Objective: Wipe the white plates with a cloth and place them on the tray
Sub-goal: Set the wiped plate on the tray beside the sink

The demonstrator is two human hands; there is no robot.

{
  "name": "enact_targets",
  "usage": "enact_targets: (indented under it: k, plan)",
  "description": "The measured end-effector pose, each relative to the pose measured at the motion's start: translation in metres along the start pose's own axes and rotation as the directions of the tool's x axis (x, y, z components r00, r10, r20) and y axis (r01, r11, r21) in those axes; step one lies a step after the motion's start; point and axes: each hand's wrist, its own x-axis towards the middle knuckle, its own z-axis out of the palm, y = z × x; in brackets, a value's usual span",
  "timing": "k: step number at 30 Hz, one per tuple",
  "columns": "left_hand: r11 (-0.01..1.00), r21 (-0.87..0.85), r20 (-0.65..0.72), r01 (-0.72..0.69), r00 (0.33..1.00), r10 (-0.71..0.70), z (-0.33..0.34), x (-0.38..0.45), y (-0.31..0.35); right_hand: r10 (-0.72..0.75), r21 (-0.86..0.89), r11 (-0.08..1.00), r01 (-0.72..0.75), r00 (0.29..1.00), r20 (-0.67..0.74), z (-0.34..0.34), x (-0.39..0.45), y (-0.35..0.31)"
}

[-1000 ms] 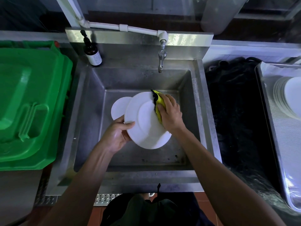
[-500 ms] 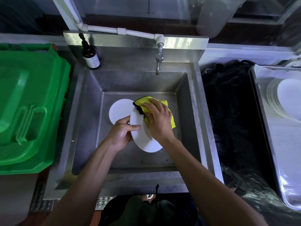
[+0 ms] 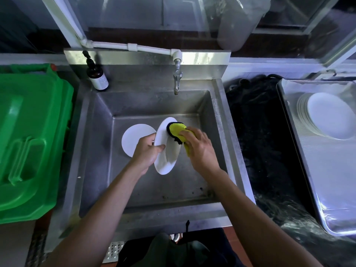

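My left hand grips the left rim of a white plate, held tilted almost on edge over the steel sink. My right hand holds a yellow cloth with a dark edge and presses it against the plate's upper face. A second white plate lies flat on the sink floor, just left of my left hand. On the right, a metal tray carries a stack of several white plates.
A green plastic bin stands left of the sink. A brown pump bottle sits at the sink's back left corner, and the tap hangs over the basin. Dark netting covers the gap between sink and tray.
The plate has turned from nearly face-up to almost on edge. My right hand has swept the cloth across it, from the right rim to the upper face.
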Motion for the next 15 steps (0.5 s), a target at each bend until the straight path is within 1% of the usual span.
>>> enact_targets:
  k: [2, 6, 8, 11, 13, 15]
  plan:
    - [0.991, 0.13, 0.013, -0.039, 0.999, 0.038, 0.005, 0.004, 0.009, 0.01, -0.065, 0.998, -0.008, 1.0, 0.02, -0.011, -0.002, 0.008]
    - [0.918, 0.349, 0.152, -0.187, 0.978, 0.141, 0.019, 0.01, 0.032, 0.053, -0.106, 0.993, -0.05, 0.998, 0.022, -0.039, -0.005, 0.029]
    - [0.889, 0.382, 0.194, -0.252, 0.962, 0.189, 0.031, 0.013, 0.046, 0.088, -0.096, 0.991, -0.089, 0.996, -0.019, -0.055, -0.008, 0.041]
    - [0.845, 0.414, 0.228, -0.339, 0.937, 0.264, 0.057, 0.019, 0.067, 0.134, -0.082, 0.986, -0.144, 0.984, -0.12, -0.08, -0.018, 0.061]
    - [0.773, 0.478, 0.272, -0.417, 0.907, 0.321, 0.078, 0.024, 0.082, 0.166, -0.062, 0.982, -0.18, 0.968, -0.186, -0.096, -0.027, 0.077]
    - [0.679, 0.547, 0.32, -0.49, 0.872, 0.371, 0.101, 0.025, 0.098, 0.187, -0.037, 0.978, -0.203, 0.948, -0.256, -0.111, -0.035, 0.094]
